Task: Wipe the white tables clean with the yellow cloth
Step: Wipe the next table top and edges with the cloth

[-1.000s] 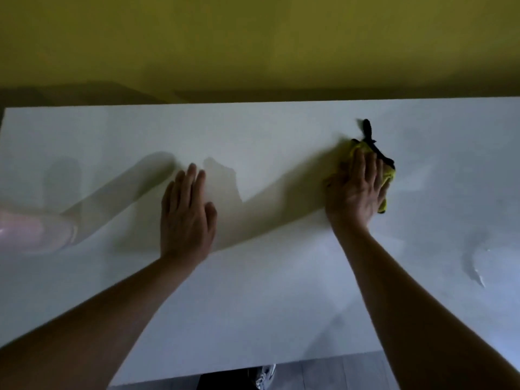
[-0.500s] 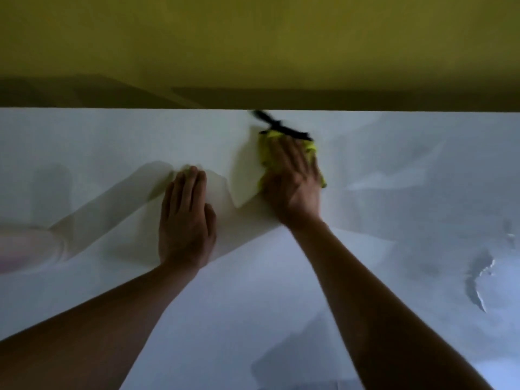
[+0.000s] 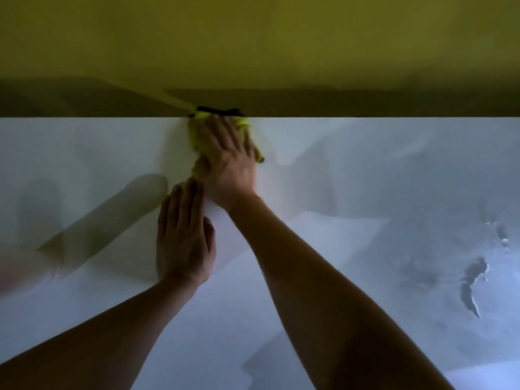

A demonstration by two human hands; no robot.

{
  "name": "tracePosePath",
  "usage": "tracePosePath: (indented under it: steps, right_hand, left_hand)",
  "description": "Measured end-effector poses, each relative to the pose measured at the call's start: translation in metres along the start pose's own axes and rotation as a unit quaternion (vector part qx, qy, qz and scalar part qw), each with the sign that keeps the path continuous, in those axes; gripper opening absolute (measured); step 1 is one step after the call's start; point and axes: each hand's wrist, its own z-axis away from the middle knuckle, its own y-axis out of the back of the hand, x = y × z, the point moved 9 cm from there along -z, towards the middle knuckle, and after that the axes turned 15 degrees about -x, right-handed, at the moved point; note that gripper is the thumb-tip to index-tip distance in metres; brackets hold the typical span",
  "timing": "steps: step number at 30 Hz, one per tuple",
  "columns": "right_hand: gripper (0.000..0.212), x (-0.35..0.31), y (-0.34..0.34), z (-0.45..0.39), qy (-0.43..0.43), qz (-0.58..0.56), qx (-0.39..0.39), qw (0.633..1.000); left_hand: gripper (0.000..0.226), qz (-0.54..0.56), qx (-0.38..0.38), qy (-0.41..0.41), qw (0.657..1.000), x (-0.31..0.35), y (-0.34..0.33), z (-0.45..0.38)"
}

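White table (image 3: 365,170), wet streaks | yellow wall (image 3: 253,38) behind | right fingers (image 3: 225,136) flat on yellow cloth (image 3: 197,136)

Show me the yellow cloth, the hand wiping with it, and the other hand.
yellow cloth (image 3: 197,136): head view, left fold.
right hand (image 3: 229,161): head view, its back.
left hand (image 3: 183,243): head view, its back.

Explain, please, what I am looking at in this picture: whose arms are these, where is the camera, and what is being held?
No machine here: a person wears a camera on the head, looking forward and down at both bare arms. The left hand rests flat, fingers straight, on the white table. The right hand presses a yellow cloth with a dark edge against the table's far edge, fingers spread over it. Wet streaks show on the right. Behind the table is a yellow wall.
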Motion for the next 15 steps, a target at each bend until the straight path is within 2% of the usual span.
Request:
tracePosePath:
  steps: [3,5,8,11,13,15]
  right_hand:
    - [0.061,-0.011,-0.001,-0.007,0.057,-0.004,-0.007,0.998]
    - [0.062,0.021,0.014,-0.006,0.034,-0.005,0.014,0.999]
    - [0.064,0.120,0.052,0.001,-0.110,-0.021,0.074,0.991]
    - [0.060,0.222,0.090,0.026,-0.269,-0.041,0.120,0.955]
    - [0.056,0.251,0.101,0.041,-0.327,-0.068,0.147,0.931]
    - [0.057,0.243,0.097,0.041,-0.345,-0.079,0.150,0.923]
  left_hand:
    - [0.063,-0.006,-0.001,0.002,1.000,-0.001,0.000,-0.002]
    - [0.063,-0.009,0.002,-0.006,1.000,0.001,0.001,-0.001]
    - [0.063,-0.010,-0.001,-0.008,1.000,0.003,0.000,-0.001]
    - [0.064,-0.007,0.000,-0.006,1.000,0.004,-0.001,-0.002]
    - [0.064,-0.004,-0.002,-0.005,1.000,0.004,-0.003,-0.002]
    - [0.065,-0.004,-0.006,-0.003,1.000,0.003,-0.003,-0.002]
